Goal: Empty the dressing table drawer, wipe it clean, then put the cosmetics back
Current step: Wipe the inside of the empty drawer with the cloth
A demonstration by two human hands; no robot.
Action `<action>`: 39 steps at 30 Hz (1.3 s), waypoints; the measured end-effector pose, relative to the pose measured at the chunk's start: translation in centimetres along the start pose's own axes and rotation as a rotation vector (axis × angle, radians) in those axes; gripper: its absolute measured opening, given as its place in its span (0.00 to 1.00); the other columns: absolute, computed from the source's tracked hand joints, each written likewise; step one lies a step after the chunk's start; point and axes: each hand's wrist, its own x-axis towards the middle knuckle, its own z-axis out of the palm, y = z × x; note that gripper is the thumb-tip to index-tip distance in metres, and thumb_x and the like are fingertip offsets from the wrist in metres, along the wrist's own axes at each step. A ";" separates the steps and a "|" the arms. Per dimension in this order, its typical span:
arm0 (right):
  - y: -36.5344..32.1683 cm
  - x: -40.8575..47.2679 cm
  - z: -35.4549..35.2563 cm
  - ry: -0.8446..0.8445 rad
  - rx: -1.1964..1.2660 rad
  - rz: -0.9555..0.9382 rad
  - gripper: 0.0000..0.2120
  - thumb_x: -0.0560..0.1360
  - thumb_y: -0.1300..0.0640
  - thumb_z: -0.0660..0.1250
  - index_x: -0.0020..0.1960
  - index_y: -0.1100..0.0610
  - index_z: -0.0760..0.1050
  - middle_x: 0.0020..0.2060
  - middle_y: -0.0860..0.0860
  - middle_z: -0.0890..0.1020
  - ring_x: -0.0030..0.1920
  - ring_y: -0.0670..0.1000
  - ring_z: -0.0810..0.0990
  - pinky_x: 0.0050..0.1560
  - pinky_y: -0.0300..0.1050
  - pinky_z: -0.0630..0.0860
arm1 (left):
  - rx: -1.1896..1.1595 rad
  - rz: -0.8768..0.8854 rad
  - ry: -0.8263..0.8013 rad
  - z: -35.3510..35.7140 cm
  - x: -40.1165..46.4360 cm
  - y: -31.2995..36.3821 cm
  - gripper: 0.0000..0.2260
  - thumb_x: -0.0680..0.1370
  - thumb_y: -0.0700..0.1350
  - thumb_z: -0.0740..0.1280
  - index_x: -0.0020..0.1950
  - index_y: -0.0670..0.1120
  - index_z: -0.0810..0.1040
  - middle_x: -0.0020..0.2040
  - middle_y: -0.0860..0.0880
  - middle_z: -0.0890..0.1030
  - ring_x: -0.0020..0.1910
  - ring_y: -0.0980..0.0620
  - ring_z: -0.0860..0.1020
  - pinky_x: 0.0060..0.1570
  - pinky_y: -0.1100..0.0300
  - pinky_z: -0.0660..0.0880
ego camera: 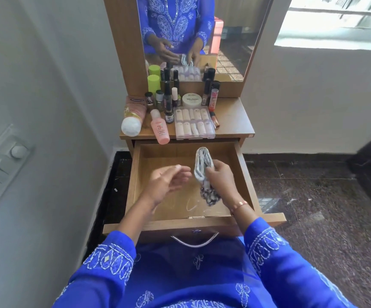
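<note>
The wooden drawer is pulled out and holds no cosmetics; white smears mark its bottom near the front. My right hand grips a folded grey and white patterned cloth above the drawer's middle. My left hand hovers just left of the cloth, fingers relaxed, holding nothing. The cosmetics stand on the table top: a pink bottle, a clear box of nail tips, a white jar of nail polish remover, a pink tube, a green-capped bottle and several small nail polish bottles.
A mirror rises behind the cosmetics. A white wall with a switch panel lies to the left, close to the table. Dark speckled floor spreads to the right. The drawer's metal handle is near my lap.
</note>
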 end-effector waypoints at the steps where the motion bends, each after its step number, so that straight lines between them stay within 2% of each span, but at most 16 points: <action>1: 0.2 0.3 0.1 0.018 -0.292 -0.077 0.15 0.74 0.60 0.59 0.59 0.56 0.75 0.49 0.56 0.81 0.49 0.57 0.79 0.50 0.48 0.75 | 0.033 0.039 0.107 -0.7 0.3 -0.2 0.12 0.80 0.44 0.58 0.51 0.44 0.80 0.47 0.48 0.83 0.47 0.52 0.80 0.51 0.63 0.76; 3: 1.0 0.3 0.3 -0.089 -0.865 -0.160 0.20 0.74 0.60 0.60 0.66 0.55 0.67 0.57 0.56 0.77 0.57 0.59 0.77 0.56 0.51 0.74 | 0.218 0.139 0.341 -2.5 0.9 -0.9 0.09 0.79 0.42 0.60 0.49 0.46 0.81 0.43 0.52 0.81 0.44 0.55 0.77 0.45 0.70 0.73; 5: 2.1 0.3 1.1 -0.290 -1.094 -0.082 0.26 0.73 0.59 0.62 0.70 0.57 0.60 0.61 0.57 0.75 0.59 0.59 0.76 0.57 0.51 0.74 | 0.437 0.201 0.507 -4.2 1.3 -1.7 0.09 0.77 0.40 0.62 0.49 0.49 0.80 0.46 0.53 0.80 0.44 0.57 0.75 0.45 0.66 0.71; 8: 2.6 0.4 2.1 -0.479 -1.130 -0.017 0.33 0.72 0.53 0.67 0.71 0.61 0.56 0.63 0.57 0.73 0.60 0.59 0.76 0.57 0.50 0.74 | 0.588 0.200 0.617 -5.8 1.7 -3.1 0.14 0.77 0.36 0.60 0.60 0.44 0.77 0.60 0.46 0.76 0.58 0.51 0.74 0.59 0.62 0.67; 12: 1.6 -0.2 3.0 -0.677 -1.230 -0.197 0.30 0.74 0.47 0.64 0.68 0.62 0.61 0.65 0.58 0.70 0.61 0.59 0.74 0.58 0.49 0.72 | 0.531 -0.027 0.575 -5.7 1.9 -3.8 0.21 0.80 0.40 0.57 0.73 0.46 0.61 0.73 0.44 0.64 0.70 0.46 0.65 0.67 0.54 0.63; 15: 0.7 -0.8 5.0 -0.805 -1.172 -0.327 0.23 0.75 0.54 0.64 0.67 0.62 0.63 0.65 0.58 0.71 0.61 0.59 0.74 0.56 0.47 0.72 | 0.458 -0.144 0.498 -5.4 2.0 -3.8 0.23 0.82 0.44 0.53 0.76 0.50 0.52 0.75 0.47 0.61 0.69 0.46 0.68 0.64 0.53 0.65; 17: 0.2 -0.8 7.3 -0.876 -1.054 -0.356 0.25 0.75 0.57 0.65 0.68 0.62 0.61 0.65 0.58 0.71 0.62 0.59 0.73 0.59 0.47 0.70 | 0.430 -0.149 0.502 -5.7 2.0 -3.9 0.22 0.82 0.42 0.51 0.76 0.51 0.53 0.73 0.48 0.64 0.56 0.49 0.75 0.52 0.57 0.71; 20: 0.2 -1.0 11.0 -0.862 -0.960 -0.384 0.33 0.73 0.55 0.67 0.72 0.58 0.55 0.66 0.60 0.70 0.64 0.61 0.71 0.64 0.55 0.71 | 0.460 -0.167 0.512 -5.9 1.8 -4.1 0.24 0.80 0.37 0.50 0.76 0.51 0.54 0.67 0.51 0.69 0.41 0.53 0.75 0.37 0.67 0.72; 22: 0.4 -0.1 12.4 -0.799 -0.964 -0.393 0.34 0.72 0.55 0.68 0.73 0.56 0.54 0.65 0.61 0.70 0.62 0.61 0.72 0.62 0.56 0.72 | 0.482 -0.171 0.516 -6.1 1.9 -4.2 0.25 0.80 0.36 0.51 0.76 0.50 0.55 0.69 0.47 0.70 0.50 0.47 0.78 0.44 0.62 0.72; 24: 0.2 1.7 12.0 -0.689 -0.941 -0.402 0.31 0.75 0.55 0.65 0.73 0.58 0.54 0.64 0.63 0.70 0.60 0.62 0.74 0.60 0.54 0.73 | 0.495 -0.177 0.509 -6.2 1.8 -4.1 0.24 0.80 0.37 0.51 0.76 0.49 0.55 0.71 0.45 0.68 0.60 0.43 0.74 0.53 0.58 0.70; 28: 0.1 6.9 7.1 -0.325 -1.060 -0.329 0.27 0.76 0.60 0.61 0.72 0.61 0.56 0.67 0.65 0.66 0.62 0.65 0.73 0.59 0.55 0.72 | 0.459 -0.178 0.482 -6.5 1.4 -4.5 0.22 0.81 0.40 0.51 0.75 0.49 0.56 0.72 0.47 0.67 0.66 0.45 0.70 0.63 0.55 0.69; 30: 0.8 8.1 4.3 -0.264 -1.112 -0.242 0.27 0.76 0.59 0.60 0.72 0.63 0.55 0.67 0.67 0.65 0.62 0.66 0.72 0.60 0.57 0.72 | 0.429 -0.184 0.477 -6.7 1.6 -4.7 0.22 0.81 0.40 0.51 0.75 0.48 0.57 0.72 0.47 0.66 0.69 0.47 0.67 0.65 0.56 0.65; 33: 1.9 7.3 0.7 -0.343 -1.145 -0.012 0.31 0.75 0.58 0.63 0.72 0.64 0.53 0.69 0.66 0.64 0.66 0.63 0.71 0.64 0.54 0.71 | 0.384 -0.193 0.480 -6.7 1.8 -4.9 0.21 0.82 0.41 0.51 0.75 0.49 0.57 0.72 0.48 0.67 0.70 0.47 0.67 0.64 0.57 0.64; 35: 2.4 5.5 -0.7 -0.421 -1.191 0.065 0.31 0.72 0.59 0.67 0.71 0.62 0.58 0.67 0.63 0.68 0.64 0.61 0.72 0.62 0.53 0.72 | 0.349 -0.198 0.480 -6.6 1.9 -4.9 0.21 0.82 0.41 0.51 0.75 0.49 0.57 0.72 0.48 0.66 0.70 0.47 0.65 0.65 0.56 0.63; 37: 2.3 3.2 -0.2 -0.503 -1.233 0.004 0.27 0.70 0.57 0.70 0.66 0.60 0.66 0.61 0.60 0.75 0.60 0.59 0.75 0.58 0.51 0.74 | 0.317 -0.198 0.478 -6.7 2.0 -4.9 0.20 0.82 0.41 0.51 0.75 0.49 0.58 0.72 0.48 0.67 0.70 0.47 0.65 0.65 0.56 0.63; 39: 1.6 1.1 2.0 -0.649 -1.250 -0.104 0.27 0.70 0.56 0.69 0.66 0.59 0.66 0.60 0.57 0.76 0.60 0.57 0.75 0.58 0.48 0.75 | 0.289 -0.193 0.472 -6.9 2.0 -5.0 0.20 0.82 0.42 0.51 0.74 0.51 0.60 0.71 0.49 0.69 0.69 0.48 0.67 0.65 0.55 0.64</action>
